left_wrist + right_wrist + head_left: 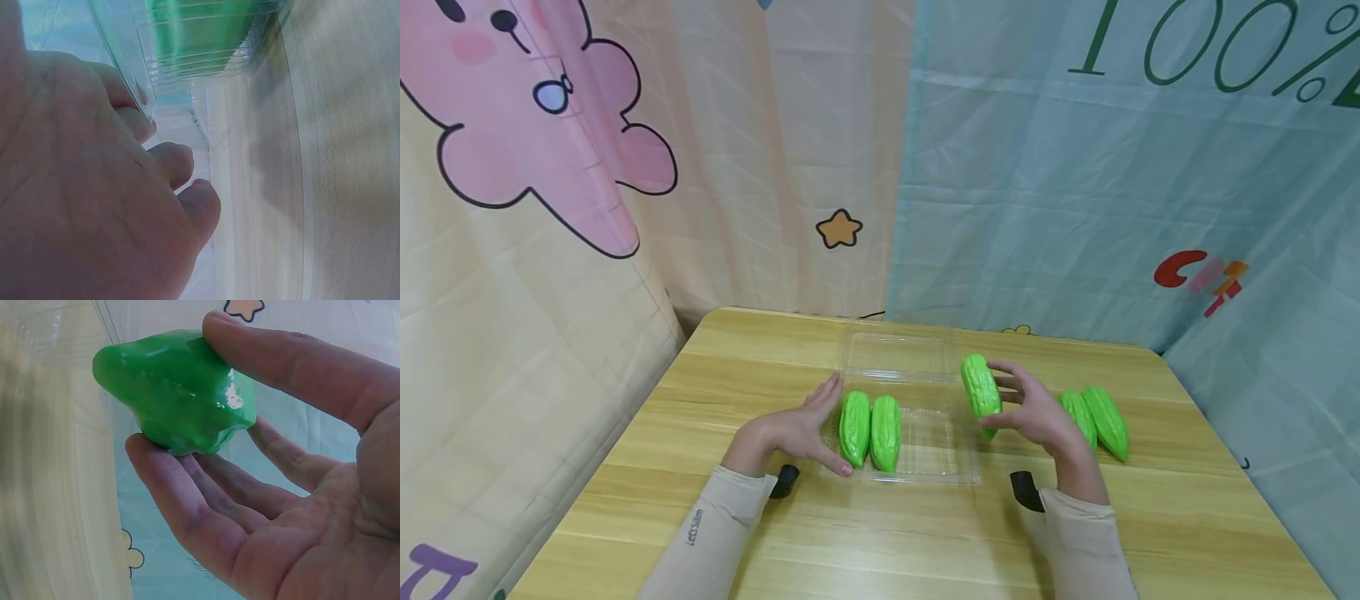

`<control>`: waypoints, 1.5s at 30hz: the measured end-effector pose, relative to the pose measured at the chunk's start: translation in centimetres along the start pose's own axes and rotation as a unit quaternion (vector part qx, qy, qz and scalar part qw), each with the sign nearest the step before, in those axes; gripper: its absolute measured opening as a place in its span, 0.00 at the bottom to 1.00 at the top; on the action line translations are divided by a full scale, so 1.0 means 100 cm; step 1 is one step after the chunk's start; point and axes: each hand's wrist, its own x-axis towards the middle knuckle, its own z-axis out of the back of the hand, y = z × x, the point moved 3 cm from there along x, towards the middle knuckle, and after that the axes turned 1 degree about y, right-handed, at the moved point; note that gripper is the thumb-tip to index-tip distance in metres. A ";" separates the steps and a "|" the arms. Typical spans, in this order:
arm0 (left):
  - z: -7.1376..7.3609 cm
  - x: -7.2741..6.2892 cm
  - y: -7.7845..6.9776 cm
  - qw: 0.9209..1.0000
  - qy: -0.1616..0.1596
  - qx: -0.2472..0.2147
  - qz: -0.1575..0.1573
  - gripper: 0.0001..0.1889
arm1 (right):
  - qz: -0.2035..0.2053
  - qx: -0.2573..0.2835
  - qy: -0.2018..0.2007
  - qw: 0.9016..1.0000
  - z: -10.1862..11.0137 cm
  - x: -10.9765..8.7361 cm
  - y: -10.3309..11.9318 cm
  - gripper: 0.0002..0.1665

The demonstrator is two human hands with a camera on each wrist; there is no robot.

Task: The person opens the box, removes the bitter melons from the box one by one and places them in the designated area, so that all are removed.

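A clear plastic clamshell box (934, 442) lies with its lid (895, 354) folded back. Two bright green bitter melons, one at the left wall (854, 429) and one beside it (885, 433), lie side by side in its left half. My left hand (801, 429) spreads along the box's left side, thumb near the front corner; in the left wrist view its fingertips touch the plastic rim (128, 69). Just right of the box, my right hand (1033, 408) holds another bitter melon (981, 387) between thumb and fingers, raised off the table, as the right wrist view shows of the melon (172, 394).
Right of my right hand, two more bitter melons, a nearer-hand one (1073, 410) and an outer one (1107, 423), lie together on the wooden table (880, 533). Printed curtains (1037, 192) hang behind the table and at both sides.
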 end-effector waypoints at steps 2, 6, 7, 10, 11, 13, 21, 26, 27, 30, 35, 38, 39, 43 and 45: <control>0.000 0.000 0.000 1.000 0.000 0.001 0.000 0.76 | -0.004 0.002 0.000 1.000 0.002 -0.001 0.000 0.57; 0.000 0.000 0.001 1.000 -0.002 0.002 0.000 0.76 | -0.007 0.002 -0.001 1.000 0.006 -0.003 -0.002 0.57; 0.000 0.000 0.001 1.000 -0.002 0.002 0.000 0.76 | -0.006 0.003 -0.001 1.000 0.006 -0.003 -0.002 0.57; 0.000 0.000 0.001 1.000 -0.002 0.003 0.001 0.76 | -0.011 0.003 0.000 1.000 0.008 -0.005 -0.003 0.57; 0.000 0.000 0.001 1.000 -0.002 0.003 0.001 0.76 | -0.013 0.003 0.000 1.000 0.009 -0.006 -0.004 0.57; 0.000 -0.001 0.001 1.000 -0.001 0.005 0.003 0.76 | -0.017 0.003 -0.002 1.000 0.011 -0.007 -0.005 0.57; -0.001 0.000 0.001 1.000 -0.003 0.004 -0.001 0.76 | -0.032 0.015 -0.008 0.999 0.022 -0.012 -0.013 0.59; 0.000 0.000 0.000 1.000 -0.002 0.008 0.001 0.76 | -0.038 0.021 -0.007 0.999 0.028 -0.013 -0.019 0.60; -0.001 0.000 0.000 1.000 -0.001 0.008 0.001 0.76 | -0.039 0.021 -0.008 0.999 0.029 -0.014 -0.020 0.59; -0.001 0.000 0.000 1.000 -0.001 0.009 0.003 0.76 | -0.042 0.021 -0.008 0.999 0.031 -0.014 -0.022 0.59; -0.001 -0.001 0.000 1.000 -0.001 0.005 0.006 0.76 | -0.052 0.029 -0.004 0.998 0.034 -0.015 -0.024 0.59; -0.001 -0.001 0.000 1.000 0.000 0.003 0.007 0.76 | -0.059 0.030 -0.003 0.998 0.035 -0.017 -0.025 0.59; -0.001 -0.001 0.000 1.000 0.000 0.003 0.006 0.76 | -0.063 0.030 -0.004 0.998 0.035 -0.018 -0.025 0.59; -0.001 -0.001 0.000 1.000 0.001 0.002 0.004 0.76 | -0.070 0.009 -0.005 0.997 0.038 -0.021 -0.027 0.59; -0.001 -0.001 0.000 1.000 0.001 0.002 0.004 0.76 | -0.075 -0.003 -0.009 0.997 0.040 -0.022 -0.028 0.59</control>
